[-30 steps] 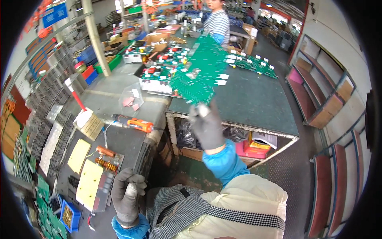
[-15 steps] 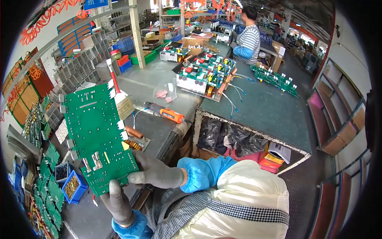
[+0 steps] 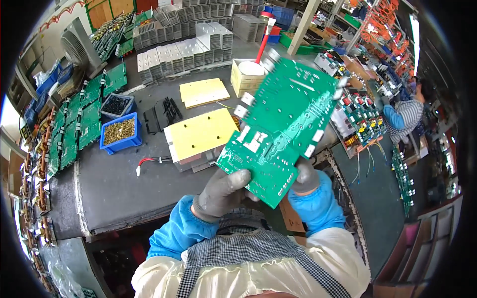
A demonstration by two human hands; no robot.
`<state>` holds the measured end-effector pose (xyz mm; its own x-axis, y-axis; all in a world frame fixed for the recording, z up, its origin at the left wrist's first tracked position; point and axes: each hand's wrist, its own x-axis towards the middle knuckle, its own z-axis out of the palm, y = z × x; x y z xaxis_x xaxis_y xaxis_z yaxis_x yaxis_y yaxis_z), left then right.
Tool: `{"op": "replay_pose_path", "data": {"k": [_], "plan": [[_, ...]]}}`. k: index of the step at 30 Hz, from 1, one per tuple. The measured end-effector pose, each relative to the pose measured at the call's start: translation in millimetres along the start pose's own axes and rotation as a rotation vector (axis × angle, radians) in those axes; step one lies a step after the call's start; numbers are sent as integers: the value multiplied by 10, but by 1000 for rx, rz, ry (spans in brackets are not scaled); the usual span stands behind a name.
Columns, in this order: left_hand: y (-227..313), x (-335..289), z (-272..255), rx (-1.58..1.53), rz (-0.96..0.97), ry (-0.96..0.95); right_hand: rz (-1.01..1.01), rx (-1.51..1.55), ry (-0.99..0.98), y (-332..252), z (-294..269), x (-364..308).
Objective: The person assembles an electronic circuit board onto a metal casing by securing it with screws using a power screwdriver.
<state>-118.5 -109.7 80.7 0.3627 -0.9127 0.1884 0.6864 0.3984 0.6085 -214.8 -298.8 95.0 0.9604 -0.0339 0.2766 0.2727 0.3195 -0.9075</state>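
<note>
A large green circuit board (image 3: 284,126) is held up in front of me, solder side toward me, tilted up to the right. My left hand (image 3: 221,191) in a grey glove grips its lower left edge. My right hand (image 3: 304,178), also grey-gloved, holds the lower right edge from behind, mostly hidden by the board. Both forearms wear blue sleeves. Below the board on the dark workbench (image 3: 114,188) lies a yellow pad on a metal fixture (image 3: 201,135).
Blue bins (image 3: 119,131) of small parts, black parts (image 3: 161,113), a second yellow pad (image 3: 203,92) and rows of silver heat sinks (image 3: 184,42) lie on the bench. Green boards (image 3: 74,124) line the left. Another person (image 3: 405,111) works at the far right.
The view has swung left to the bench. The board has moved from my left side to straight in front of me, and both hands hold its lower edge.
</note>
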Motion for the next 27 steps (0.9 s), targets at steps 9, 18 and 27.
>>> {"op": "replay_pose_path", "data": {"k": [9,18,27], "plan": [[-289,103,-131,-77,-208,-119,-77,191,141,-173,329,56],[-549,177,222,-71,-250,-64,439,-1230,209,-219,-81,-766],[-557,165,546,-44,-292,-151,393,-1344,310,-100,67,-1023]]}}
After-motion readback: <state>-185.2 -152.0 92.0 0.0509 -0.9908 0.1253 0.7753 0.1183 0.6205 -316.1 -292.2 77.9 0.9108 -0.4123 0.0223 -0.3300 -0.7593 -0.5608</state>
